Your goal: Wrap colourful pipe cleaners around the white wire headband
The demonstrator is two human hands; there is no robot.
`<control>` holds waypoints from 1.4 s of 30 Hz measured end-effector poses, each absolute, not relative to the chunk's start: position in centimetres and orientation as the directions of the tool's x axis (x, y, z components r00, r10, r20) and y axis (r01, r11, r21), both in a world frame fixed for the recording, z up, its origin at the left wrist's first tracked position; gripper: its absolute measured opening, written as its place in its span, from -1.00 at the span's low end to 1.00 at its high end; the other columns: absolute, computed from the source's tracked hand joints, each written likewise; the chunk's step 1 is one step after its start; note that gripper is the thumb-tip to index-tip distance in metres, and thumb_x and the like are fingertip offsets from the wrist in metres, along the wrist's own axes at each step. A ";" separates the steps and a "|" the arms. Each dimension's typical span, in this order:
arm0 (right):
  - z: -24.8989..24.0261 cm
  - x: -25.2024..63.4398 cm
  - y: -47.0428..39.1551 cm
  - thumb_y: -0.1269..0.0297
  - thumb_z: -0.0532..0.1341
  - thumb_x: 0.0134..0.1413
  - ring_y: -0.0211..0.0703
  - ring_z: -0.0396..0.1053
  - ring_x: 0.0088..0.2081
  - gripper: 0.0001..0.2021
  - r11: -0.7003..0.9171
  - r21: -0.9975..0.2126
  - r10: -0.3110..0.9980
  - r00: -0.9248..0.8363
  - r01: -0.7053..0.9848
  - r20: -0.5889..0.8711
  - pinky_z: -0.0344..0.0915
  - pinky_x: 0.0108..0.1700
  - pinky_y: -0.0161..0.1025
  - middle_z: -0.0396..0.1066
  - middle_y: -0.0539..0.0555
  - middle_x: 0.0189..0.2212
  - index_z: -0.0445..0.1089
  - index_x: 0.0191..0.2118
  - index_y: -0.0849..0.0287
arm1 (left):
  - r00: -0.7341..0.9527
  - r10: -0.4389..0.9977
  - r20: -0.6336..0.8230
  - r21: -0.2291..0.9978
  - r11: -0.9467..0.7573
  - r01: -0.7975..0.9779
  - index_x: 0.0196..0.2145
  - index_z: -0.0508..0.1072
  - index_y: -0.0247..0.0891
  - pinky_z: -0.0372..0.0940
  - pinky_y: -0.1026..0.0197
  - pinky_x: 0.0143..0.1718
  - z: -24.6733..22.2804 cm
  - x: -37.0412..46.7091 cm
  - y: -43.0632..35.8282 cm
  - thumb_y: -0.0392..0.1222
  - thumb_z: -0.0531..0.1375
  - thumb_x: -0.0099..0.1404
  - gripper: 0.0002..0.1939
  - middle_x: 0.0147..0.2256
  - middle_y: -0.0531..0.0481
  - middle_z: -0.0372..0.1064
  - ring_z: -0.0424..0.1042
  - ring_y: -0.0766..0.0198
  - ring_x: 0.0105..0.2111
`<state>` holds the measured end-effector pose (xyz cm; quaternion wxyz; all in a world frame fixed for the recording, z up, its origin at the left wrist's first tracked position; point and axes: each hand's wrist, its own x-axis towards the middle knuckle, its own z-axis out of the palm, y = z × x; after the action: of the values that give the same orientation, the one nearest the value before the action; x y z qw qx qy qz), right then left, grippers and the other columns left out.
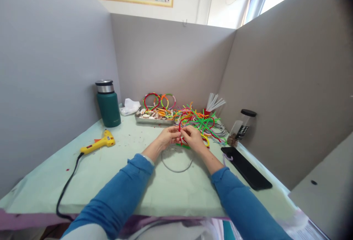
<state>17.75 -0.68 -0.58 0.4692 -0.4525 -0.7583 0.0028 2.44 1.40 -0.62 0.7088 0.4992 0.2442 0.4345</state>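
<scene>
Near the middle of the table, my left hand [168,137] and my right hand [192,136] almost touch, fingers closed. Between their fingertips is a red pipe cleaner [180,125], pinched from both sides. Just below the hands a thin grey ring [177,171] lies on the table; its upper part is hidden behind them. A pile of coloured pipe cleaners [205,123], many green, red and orange, spreads behind and to the right of my right hand. A yellow loop [206,140] shows beside that hand.
A metal tray [154,121] holds shells, with colourful rings [151,101] behind. On the left are a green bottle [108,108] and a yellow glue gun [98,144] with a black cord. At right are a black phone-like slab [246,168] and a clear jar [239,129]. Grey partitions surround the table [110,173].
</scene>
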 end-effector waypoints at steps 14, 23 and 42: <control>0.1 18.1 -1.3 0.29 -0.01 0.16 -0.20 0.27 -0.37 -0.78 0.433 -0.123 0.628 -0.201 0.893 0.751 0.13 -0.30 -0.30 0.33 0.10 -0.37 0.37 -0.34 0.17 | 0.592 0.801 0.082 0.883 0.218 -0.417 -0.21 0.39 -0.35 0.32 0.24 -0.50 0.0 2.3 1.5 -0.49 0.25 -0.03 -0.63 -0.59 0.04 0.34 0.30 0.42 -0.67; -0.5 22.1 -0.1 0.21 0.02 0.13 -0.17 0.29 -0.41 -0.73 0.096 -0.281 0.664 0.149 0.955 0.733 0.10 -0.39 -0.29 0.39 0.12 -0.42 0.40 -0.41 0.19 | 0.522 0.852 0.035 0.860 0.241 -0.450 -0.25 0.42 -0.38 0.34 0.25 -0.43 0.0 2.0 1.6 -0.50 0.21 0.02 -0.71 -0.59 0.05 0.33 0.28 0.47 -0.66; -0.4 17.8 -1.1 0.20 0.08 0.06 -0.30 0.21 -0.53 -0.77 0.582 -0.613 0.795 -0.214 0.535 0.568 0.10 -0.48 -0.36 0.33 -0.02 -0.55 0.38 -0.42 0.23 | 0.368 0.918 0.145 0.834 0.087 -0.544 -0.27 0.40 -0.38 0.34 0.29 -0.46 0.1 2.0 1.6 -0.41 0.26 0.01 -0.73 -0.48 0.00 0.38 0.35 0.43 -0.58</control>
<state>17.76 -1.10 -0.40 0.4521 -0.4341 -0.7658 0.1436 1.99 1.55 0.13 0.7047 0.4329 0.2161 0.5189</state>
